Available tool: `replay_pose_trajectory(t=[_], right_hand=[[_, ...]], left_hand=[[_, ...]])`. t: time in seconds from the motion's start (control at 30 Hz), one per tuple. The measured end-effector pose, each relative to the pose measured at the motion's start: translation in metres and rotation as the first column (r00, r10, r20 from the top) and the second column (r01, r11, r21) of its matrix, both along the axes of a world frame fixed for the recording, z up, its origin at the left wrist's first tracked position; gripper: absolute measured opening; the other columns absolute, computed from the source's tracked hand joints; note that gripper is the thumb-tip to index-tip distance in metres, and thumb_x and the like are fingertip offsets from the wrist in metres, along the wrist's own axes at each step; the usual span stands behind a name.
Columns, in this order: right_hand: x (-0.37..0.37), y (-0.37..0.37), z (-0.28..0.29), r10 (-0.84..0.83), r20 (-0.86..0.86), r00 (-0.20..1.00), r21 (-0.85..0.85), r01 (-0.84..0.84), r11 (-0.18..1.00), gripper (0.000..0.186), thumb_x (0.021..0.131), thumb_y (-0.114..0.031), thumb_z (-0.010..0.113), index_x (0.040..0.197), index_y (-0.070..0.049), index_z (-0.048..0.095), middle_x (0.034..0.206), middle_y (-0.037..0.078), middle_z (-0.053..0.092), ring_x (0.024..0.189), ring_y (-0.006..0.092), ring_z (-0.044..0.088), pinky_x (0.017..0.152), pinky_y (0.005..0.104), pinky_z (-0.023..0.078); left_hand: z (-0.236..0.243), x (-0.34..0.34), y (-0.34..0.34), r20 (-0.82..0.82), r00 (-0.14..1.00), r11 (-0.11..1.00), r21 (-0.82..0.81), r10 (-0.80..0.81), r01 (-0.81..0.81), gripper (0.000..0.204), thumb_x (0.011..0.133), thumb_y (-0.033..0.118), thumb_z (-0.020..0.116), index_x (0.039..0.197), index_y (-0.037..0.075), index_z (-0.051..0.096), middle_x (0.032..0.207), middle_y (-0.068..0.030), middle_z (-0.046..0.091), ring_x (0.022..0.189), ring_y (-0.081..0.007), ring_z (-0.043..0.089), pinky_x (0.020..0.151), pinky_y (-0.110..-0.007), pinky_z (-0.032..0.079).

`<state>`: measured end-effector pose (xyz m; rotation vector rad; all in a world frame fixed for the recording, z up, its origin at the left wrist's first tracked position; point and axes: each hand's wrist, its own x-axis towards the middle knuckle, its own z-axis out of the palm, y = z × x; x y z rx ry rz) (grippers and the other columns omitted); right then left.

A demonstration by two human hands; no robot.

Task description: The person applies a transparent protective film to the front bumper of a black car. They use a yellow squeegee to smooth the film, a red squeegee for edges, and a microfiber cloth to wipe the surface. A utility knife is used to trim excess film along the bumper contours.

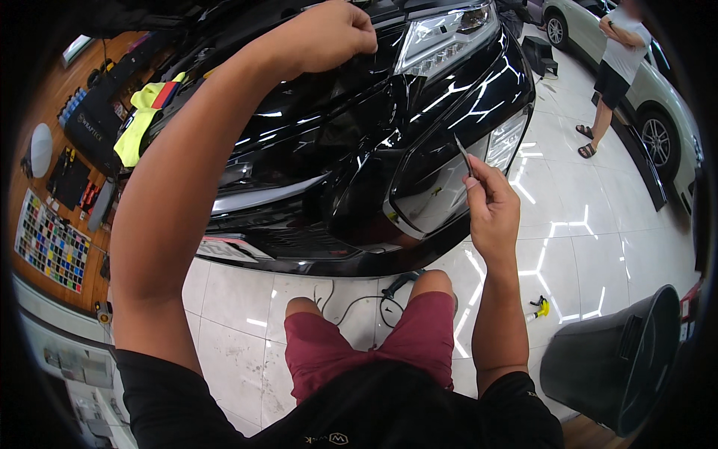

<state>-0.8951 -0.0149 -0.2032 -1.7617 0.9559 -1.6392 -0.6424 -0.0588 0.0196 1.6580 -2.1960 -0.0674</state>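
Observation:
The glossy black front of a car (pixel 359 142) is before me, with a clear headlight (pixel 441 45) above and a lower lamp (pixel 507 141) to the right. Raised over the bodywork at the top, my left hand (pixel 336 34) is closed with its fingers pinched; whatever is between them is too small to make out. My right hand (pixel 492 206) grips a slim cutter knife (pixel 467 159), its pointed blade tilted up and left. The knife is in front of the bumper's right corner; I cannot tell whether the tip touches it.
A dark bin (pixel 598 367) stands at the lower right, near a yellow spray bottle (pixel 538 308) on the tiles. A cable (pixel 359 301) and a dark power tool (pixel 400 284) lie below the bumper. A person (pixel 624 52) stands by a pale car at the right. Yellow cloths (pixel 134 135) lie left.

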Motion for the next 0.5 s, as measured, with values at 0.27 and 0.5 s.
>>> replay_pose_trajectory(t=[0.27,0.5], right_hand=[[-0.013,-0.007,-0.004,0.005,0.028,1.000,0.053,-0.007,0.999,0.025,0.093,0.000,0.060,0.117,0.003,0.067,0.087,0.008,0.064,0.070,0.0107,0.055,0.064,0.0246,0.045],[-0.019,-0.010,-0.017,0.010,0.056,0.998,0.089,-0.015,0.996,0.026,0.093,0.000,0.059,0.118,0.003,0.066,0.086,0.007,0.062,0.071,0.0099,0.054,0.063,0.0238,0.044]], left_hand=[[-0.023,-0.027,-0.043,-0.678,0.734,0.993,0.104,0.035,0.049,0.018,0.096,0.013,0.061,0.104,-0.002,0.063,0.100,-0.0105,0.061,0.086,-0.0207,0.064,0.092,-0.038,0.059],[-0.007,-0.042,-0.063,-0.839,0.540,0.992,0.118,0.071,0.053,0.006,0.091,0.004,0.058,0.087,0.000,0.061,0.087,-0.0101,0.062,0.081,-0.0241,0.064,0.080,-0.042,0.059]])
